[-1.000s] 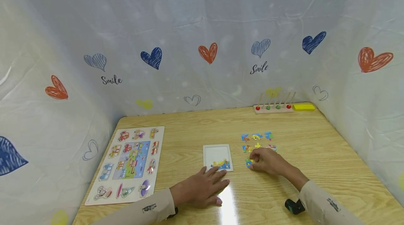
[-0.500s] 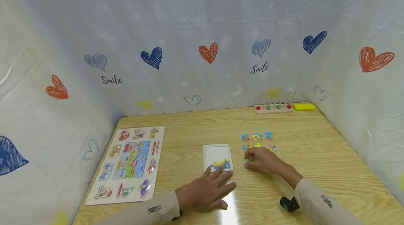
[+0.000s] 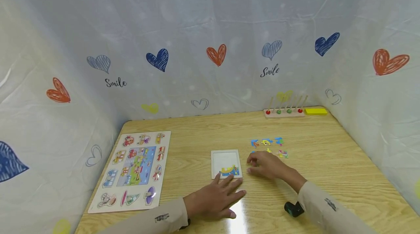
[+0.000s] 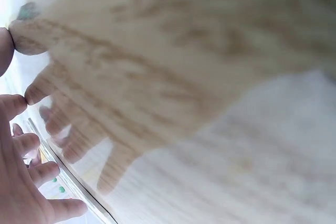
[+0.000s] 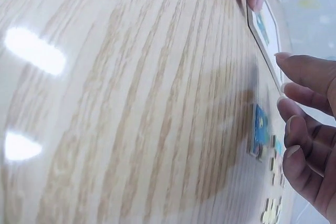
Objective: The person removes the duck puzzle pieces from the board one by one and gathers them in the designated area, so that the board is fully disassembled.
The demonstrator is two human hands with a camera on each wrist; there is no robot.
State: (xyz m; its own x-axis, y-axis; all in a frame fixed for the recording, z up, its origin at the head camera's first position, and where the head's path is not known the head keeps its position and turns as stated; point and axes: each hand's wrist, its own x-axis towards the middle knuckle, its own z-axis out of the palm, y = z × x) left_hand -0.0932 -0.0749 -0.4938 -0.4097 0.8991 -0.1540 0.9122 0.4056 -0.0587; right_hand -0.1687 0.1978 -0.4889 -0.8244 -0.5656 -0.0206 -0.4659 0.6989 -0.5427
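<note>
A small white puzzle tray [image 3: 224,153] lies in the middle of the table with joined yellow and blue jigsaw pieces [image 3: 231,170] in its lower right part. My left hand [image 3: 218,197] is spread flat in front, its fingertips at the tray's near edge. Just right of the tray hovers my right hand [image 3: 269,164], fingers loosely bent; the right wrist view shows nothing between thumb and fingers. Below those fingers a blue jigsaw piece [image 5: 259,129] lies on the table, hidden by the hand in the head view. More loose pieces [image 3: 267,142] lie in rows beyond the right hand.
On the left lies a large picture puzzle board [image 3: 165,161] with vehicle pieces. A wooden peg stand [image 3: 284,114] with red and green beads stands at the back right, beside a yellow block [image 3: 316,111]. A heart-printed curtain [image 3: 183,88] closes off the back and sides.
My right hand has moved left from the nearest loose piece toward the tray. The left hand has shifted slightly right along the tray's near edge.
</note>
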